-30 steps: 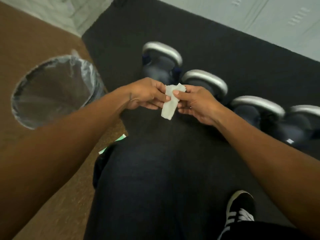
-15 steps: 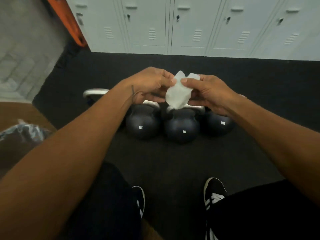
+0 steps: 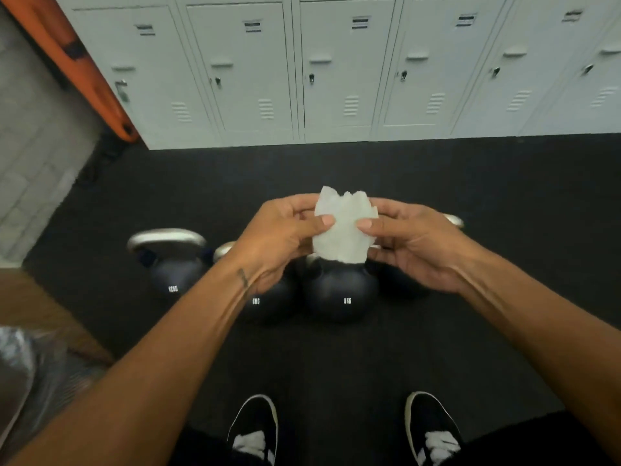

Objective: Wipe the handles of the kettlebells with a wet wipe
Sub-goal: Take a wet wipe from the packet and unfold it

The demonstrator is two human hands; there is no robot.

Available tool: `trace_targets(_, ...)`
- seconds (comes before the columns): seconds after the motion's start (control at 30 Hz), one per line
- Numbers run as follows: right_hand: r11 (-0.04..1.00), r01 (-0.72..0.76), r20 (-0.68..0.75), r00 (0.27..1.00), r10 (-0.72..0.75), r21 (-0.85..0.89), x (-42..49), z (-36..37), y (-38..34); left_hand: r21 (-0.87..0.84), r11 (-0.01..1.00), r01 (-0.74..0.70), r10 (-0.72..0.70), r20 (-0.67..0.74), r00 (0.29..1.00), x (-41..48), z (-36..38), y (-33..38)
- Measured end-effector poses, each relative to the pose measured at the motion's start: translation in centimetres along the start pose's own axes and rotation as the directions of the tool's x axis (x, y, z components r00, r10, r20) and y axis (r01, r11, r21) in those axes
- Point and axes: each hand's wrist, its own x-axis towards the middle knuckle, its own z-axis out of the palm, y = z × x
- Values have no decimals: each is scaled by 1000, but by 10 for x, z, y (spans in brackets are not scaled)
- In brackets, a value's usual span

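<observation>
We count four kettlebells [image 3: 339, 294], one wet wipe [image 3: 342, 230], two shoes [image 3: 255, 428], six locker doors [image 3: 346, 68], and two hands: left hand [image 3: 279, 237], right hand [image 3: 413, 243].

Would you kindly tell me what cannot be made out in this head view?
All in the head view:
1. Rightmost kettlebell: mostly hidden behind the right hand.
2. Handles of the two middle kettlebells: mostly behind the left hand and the wet wipe.
3. Weight markings: too small and blurred to read.
4. Plastic liner, lower left: blurred, cut off by the edge.
</observation>
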Motion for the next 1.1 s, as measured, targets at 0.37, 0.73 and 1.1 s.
trace_targets(0.37, 985, 170, -81, 982, -173, -42, 19, -23, -27, -79, 975, -210, 211, 1, 978, 17, 8, 3)
trace_targets(0.73, 982, 142, -47, 988, -149, -125, 24, -25, -24, 122, 973, -197, 204, -46, 978, 37, 20, -4)
trace_targets(1.1, 973, 218, -79, 971, -224, -80, 16, -8, -16, -126, 992, -15, 0, -120, 993, 13, 21, 1)
